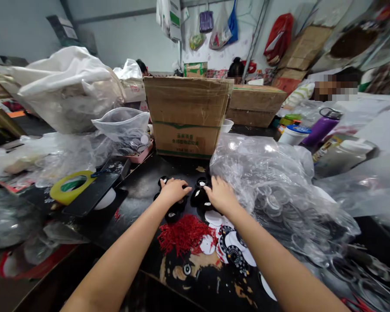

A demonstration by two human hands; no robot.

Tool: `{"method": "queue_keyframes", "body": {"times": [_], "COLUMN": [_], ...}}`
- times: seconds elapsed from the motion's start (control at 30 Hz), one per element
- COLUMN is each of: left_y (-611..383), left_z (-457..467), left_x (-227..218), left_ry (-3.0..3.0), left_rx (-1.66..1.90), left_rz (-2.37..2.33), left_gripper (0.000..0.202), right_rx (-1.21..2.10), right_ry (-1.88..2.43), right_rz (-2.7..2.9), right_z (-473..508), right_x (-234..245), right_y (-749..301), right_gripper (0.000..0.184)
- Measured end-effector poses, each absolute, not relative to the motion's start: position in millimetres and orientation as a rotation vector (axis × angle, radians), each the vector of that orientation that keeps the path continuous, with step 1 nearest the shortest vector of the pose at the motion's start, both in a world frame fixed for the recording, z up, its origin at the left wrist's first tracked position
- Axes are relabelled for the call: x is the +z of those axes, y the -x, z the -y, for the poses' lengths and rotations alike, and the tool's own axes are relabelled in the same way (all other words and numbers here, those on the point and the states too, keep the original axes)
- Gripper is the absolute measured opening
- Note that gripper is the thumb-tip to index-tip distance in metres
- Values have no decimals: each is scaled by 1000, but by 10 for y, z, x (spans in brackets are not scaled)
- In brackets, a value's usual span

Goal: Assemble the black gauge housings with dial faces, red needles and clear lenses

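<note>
Several small round black cases, some with a pale mark inside, sit in two groups on the dark worktop. My left hand [174, 191] lies over the left group, fingers apart, with a black case [172, 215] just below it. At the right group my right hand [223, 195] rests with thumb and fingers spread, the thumb by a black case [199, 197]. What is under both palms is hidden. Nearer me lies a heap of thin red pieces [181, 235], possibly clock hands. Beside it are white discs [208, 245] and black printed dials [235, 257].
A cardboard box [185, 115] stands ahead. Clear plastic bags with round transparent pieces [279, 208] crowd the right. Yellow tape [68, 187], a black phone-like slab [84, 199] and a bag of discs [125, 128] lie left. A purple bottle [321, 128] stands right. Other people sit beyond.
</note>
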State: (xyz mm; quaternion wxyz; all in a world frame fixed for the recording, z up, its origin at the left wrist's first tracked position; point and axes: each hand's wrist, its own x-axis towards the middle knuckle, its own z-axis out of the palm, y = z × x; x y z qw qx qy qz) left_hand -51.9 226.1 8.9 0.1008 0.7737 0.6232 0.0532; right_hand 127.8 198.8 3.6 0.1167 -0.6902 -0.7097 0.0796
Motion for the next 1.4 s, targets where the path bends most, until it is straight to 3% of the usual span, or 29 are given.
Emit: {"method": "queue_keyframes", "body": {"times": [0.23,0.67,1.0,1.27,1.4], "left_y": [364,-552,179,572,504], "left_z": [-2449,-3056,-2517,-2002,-1320], "left_x": [167,45,125,258,299], "left_ry": [-2342,-2401,-2226,-1865,-1557], "left_rx": [362,209,264,807,1002], "left_rz": [-1719,-1511,-1659,-1430,-1224], "left_gripper": [36,35,35,39,42], "right_rx": [-4,-78,131,346,616], "right_ry": [2191,2235,1904,1466,1409], "right_rz": [2051,1931,1990,1911,1812], "right_z": [-2077,-2189,-1825,-799,-423], "right_x": [-2,-100,-1,83,116], "right_y": [-1885,-2158,-1791,-1648,-1587], "right_gripper": [59,57,44,31,28]}}
